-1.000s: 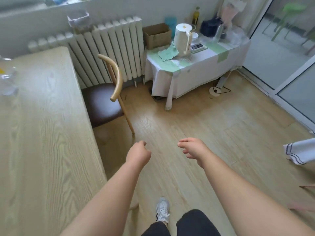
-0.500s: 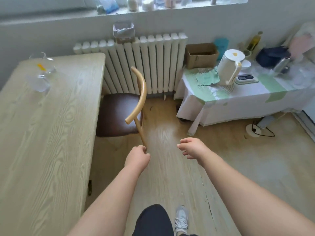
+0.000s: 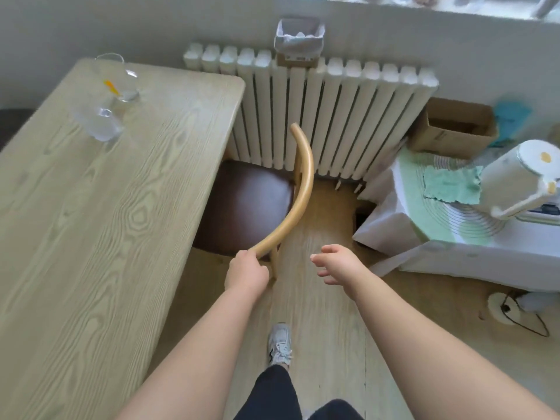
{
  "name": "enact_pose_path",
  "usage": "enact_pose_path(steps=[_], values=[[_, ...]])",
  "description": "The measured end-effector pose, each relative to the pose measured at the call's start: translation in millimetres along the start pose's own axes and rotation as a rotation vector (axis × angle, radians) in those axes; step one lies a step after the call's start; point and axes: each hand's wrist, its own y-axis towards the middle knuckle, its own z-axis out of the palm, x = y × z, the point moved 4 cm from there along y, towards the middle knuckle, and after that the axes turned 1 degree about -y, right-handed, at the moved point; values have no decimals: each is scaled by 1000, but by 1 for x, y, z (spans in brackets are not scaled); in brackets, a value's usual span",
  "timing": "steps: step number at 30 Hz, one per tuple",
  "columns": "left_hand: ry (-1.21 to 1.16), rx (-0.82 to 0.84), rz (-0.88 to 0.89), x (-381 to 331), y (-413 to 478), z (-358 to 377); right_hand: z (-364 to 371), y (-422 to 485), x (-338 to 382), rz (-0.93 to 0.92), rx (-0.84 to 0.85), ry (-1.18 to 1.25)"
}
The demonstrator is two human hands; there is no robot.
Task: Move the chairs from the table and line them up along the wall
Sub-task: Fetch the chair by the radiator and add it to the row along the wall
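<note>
Nearest, at 6 o'clock, my shoe (image 3: 280, 344) stood on the wood floor (image 3: 318, 328). My left hand (image 3: 246, 272) was curled shut round the near end of the chair (image 3: 247, 207) backrest rail (image 3: 298, 204). My right hand (image 3: 338, 263), at 3 o'clock from it, hung loosely open w/ nothing in it, just beside the rail, not touching. The rail's long axis ran from my left hand toward 12 o'clock, curving. Seat sat tucked partly under the table (image 3: 91, 207), at 11 o'clock. Beyond, at 12, the radiator (image 3: 333, 116) vs. the wall. Left hand nearer; I judged the pull should go toward 6.
</note>
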Motion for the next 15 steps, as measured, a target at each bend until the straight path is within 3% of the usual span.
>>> enact_pose_path(steps=[15], values=[[7,224,-110,-22,110,42,5,177,96,55,5,-118]])
